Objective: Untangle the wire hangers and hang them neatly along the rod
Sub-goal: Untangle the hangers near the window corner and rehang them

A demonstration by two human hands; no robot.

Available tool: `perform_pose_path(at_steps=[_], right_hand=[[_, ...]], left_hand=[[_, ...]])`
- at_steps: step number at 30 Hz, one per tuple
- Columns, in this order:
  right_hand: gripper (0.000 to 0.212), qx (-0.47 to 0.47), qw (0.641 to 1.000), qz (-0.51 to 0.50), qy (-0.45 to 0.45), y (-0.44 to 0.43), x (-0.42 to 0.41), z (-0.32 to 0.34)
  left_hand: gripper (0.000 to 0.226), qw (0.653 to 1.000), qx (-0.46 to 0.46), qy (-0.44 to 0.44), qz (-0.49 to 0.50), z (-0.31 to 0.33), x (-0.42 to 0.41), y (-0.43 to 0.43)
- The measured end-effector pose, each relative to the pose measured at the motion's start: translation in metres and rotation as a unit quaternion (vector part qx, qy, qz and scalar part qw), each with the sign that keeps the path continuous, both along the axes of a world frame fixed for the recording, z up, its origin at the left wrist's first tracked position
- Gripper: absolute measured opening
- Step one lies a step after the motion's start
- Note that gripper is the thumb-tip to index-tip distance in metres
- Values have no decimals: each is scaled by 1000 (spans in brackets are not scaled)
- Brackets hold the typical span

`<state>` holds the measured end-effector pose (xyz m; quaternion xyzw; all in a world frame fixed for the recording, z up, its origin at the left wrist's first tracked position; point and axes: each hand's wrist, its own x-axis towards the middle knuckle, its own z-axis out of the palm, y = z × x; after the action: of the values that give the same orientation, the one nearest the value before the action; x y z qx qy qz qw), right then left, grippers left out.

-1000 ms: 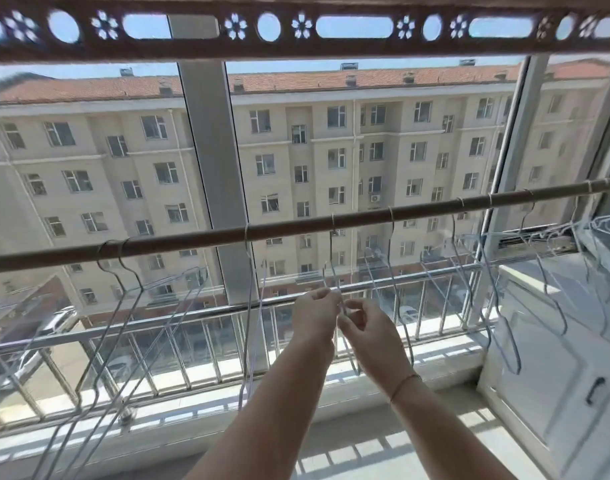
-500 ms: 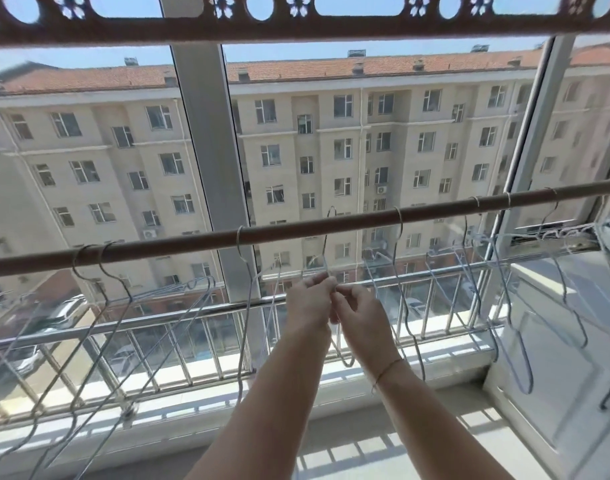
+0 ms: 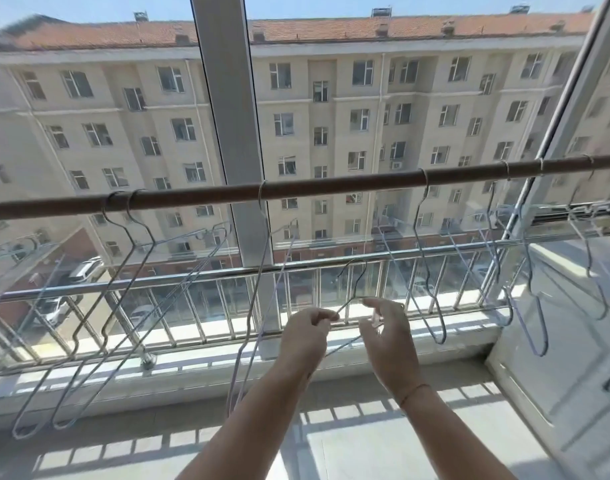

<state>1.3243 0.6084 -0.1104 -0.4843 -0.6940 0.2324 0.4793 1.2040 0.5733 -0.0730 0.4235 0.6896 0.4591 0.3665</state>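
**Inspector:** Report the loose wire hanger (image 3: pixel 356 260).

**Assistant:** It is off the rod (image 3: pixel 331 186) and held below the rod's middle stretch. Its hook stands upright and the hook's open end faces left. The hands cover most of the body (so its long axis cannot be fixed). The wire that shows runs between the two hands, roughly in line with the rod.

**Inspector:** And the hands?

**Assistant:** The left hand (image 3: pixel 305 337) pinches the wire between thumb and fingertips. The right hand (image 3: pixel 390 337) has its fingers half curled at the wire. I cannot tell whether it actually grips.

**Inspector:** What is already hung?

**Assistant:** A pair of hangers (image 3: pixel 130 202) hangs towards the rod's left end, their hooks just beside each other. Their long axes slant down and to the left. A single hanger (image 3: pixel 261 202) hangs left of the hands and another hanger (image 3: pixel 426 188) right of them, both nearly edge-on. Further hangers (image 3: pixel 506 171) hang near the right end.
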Motion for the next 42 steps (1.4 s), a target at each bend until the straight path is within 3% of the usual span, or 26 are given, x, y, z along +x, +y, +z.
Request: perform_pose_path(at_steps=[5, 7, 10, 13, 17, 20, 23, 26, 28, 33, 42], right_hand=[[30, 27, 997, -52, -41, -13, 14, -15], [30, 35, 991, -82, -96, -16, 22, -17], [13, 55, 977, -112, -172, -21, 32, -18], [6, 40, 975, -100, -194, -33, 43, -16], [19, -101, 992, -1, -73, -50, 54, -7], [16, -175, 983, 52, 22, -59, 54, 10], [17, -165, 980, 73, 81, -59, 47, 28], [17, -141, 977, 86, 137, -55, 36, 50], [14, -112, 976, 102, 157, -49, 27, 67], [11, -69, 972, 130, 182, -31, 2, 91], [15, -57, 960, 170, 217, -28, -20, 90]], left_hand=[[25, 997, 6, 75, -24, -23, -12, -8], [28, 994, 16, 102, -25, -29, -15, -8], [32, 991, 36, 125, -31, -36, -15, -6], [36, 991, 57, 118, -36, -38, -9, -2], [30, 986, 102, 130, -29, -33, 6, 0], [15, 973, 154, 166, 49, -24, 16, -1], [18, 975, 196, 65, 80, 0, 30, -11], [20, 979, 154, -132, 4, 33, 41, -20], [16, 967, 153, -200, -29, 53, 44, -21], [12, 949, 162, -271, -14, 83, 34, -9], [13, 939, 177, -297, -5, 90, 13, -9]])
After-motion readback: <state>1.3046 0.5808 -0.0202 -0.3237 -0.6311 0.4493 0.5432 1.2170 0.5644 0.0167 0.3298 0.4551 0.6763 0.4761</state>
